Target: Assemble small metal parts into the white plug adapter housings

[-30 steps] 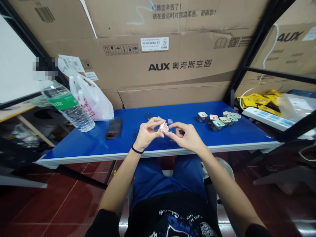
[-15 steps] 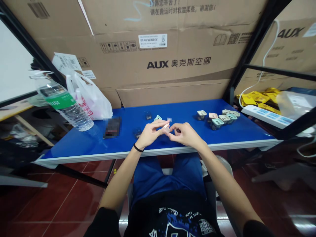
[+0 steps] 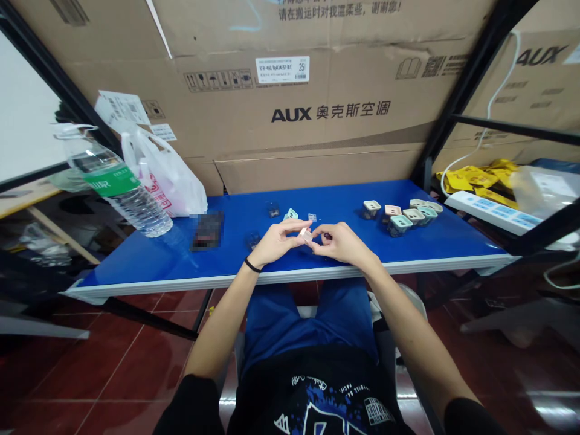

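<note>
Over the blue table [image 3: 235, 266], near its front edge, my left hand [image 3: 280, 243] pinches a small whitish clear piece [image 3: 307, 235] between thumb and fingers. My right hand [image 3: 339, 243] is just right of it, its thumb and index fingertip at the piece's edge; a small dark thing shows within its curled fingers, too small to name. Behind my hands lie a clear flat piece [image 3: 312, 217] and a mint-lidded part [image 3: 291, 214]. Two dark clear containers, one farther back [image 3: 272, 209] and one nearer [image 3: 252, 240], rest left of my left hand.
Several small lidded boxes [image 3: 401, 225] stand at the right. A dark phone-like item [image 3: 207, 232], a white plastic bag [image 3: 176, 187] and a tilted water bottle [image 3: 122, 187] are at the left. A large cardboard box [image 3: 330, 145] rises behind; a white power strip [image 3: 492, 211] lies far right.
The small piece between my hands has turned slightly, showing a different face. Both hands stay nearly in place, while the camera view has shifted a little.
</note>
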`<state>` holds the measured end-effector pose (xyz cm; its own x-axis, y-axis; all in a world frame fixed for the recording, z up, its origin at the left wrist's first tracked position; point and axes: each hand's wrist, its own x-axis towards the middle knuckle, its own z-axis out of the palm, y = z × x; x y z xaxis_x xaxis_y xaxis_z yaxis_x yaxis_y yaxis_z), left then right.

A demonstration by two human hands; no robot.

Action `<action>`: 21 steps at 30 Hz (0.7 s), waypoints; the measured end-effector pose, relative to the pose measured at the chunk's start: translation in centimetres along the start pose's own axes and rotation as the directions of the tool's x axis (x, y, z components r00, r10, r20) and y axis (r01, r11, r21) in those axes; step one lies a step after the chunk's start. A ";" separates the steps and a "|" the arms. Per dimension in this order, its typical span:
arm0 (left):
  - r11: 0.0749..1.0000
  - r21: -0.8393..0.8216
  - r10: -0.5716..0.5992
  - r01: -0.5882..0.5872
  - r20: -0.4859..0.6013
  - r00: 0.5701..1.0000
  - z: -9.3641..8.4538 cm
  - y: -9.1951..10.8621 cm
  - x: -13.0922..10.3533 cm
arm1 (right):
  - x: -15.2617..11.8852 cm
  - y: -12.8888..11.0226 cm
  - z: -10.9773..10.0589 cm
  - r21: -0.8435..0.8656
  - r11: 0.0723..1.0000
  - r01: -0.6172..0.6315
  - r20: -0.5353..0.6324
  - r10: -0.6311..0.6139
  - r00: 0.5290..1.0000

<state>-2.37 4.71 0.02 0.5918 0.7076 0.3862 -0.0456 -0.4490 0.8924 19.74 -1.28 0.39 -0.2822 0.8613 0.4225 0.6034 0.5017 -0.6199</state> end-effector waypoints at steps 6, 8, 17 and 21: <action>0.996 0.093 0.005 -0.007 0.014 1.000 -0.1 -0.4 0.1 | 0.0 0.2 0.2 -0.035 0.999 0.001 -0.021 -0.002 1.000; 0.997 0.076 -0.019 0.022 -0.040 0.999 0.0 -0.5 0.1 | 0.0 0.1 0.3 -0.014 1.000 -0.018 -0.067 0.017 0.998; 0.989 -0.129 0.072 -0.076 -0.031 0.997 0.4 1.8 -0.7 | -0.2 1.0 -2.0 -0.023 0.997 -0.078 -0.045 0.077 0.996; 0.994 -0.107 0.017 -0.017 -0.004 1.000 0.1 1.2 -0.5 | -0.4 3.7 -2.1 -0.240 0.967 -0.086 0.021 0.094 0.995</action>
<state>-2.63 3.73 0.87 0.5879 0.7021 0.4019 -0.1418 -0.3997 0.9056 23.69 0.06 -0.67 -0.2399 0.9062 0.3483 0.7869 0.3916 -0.4769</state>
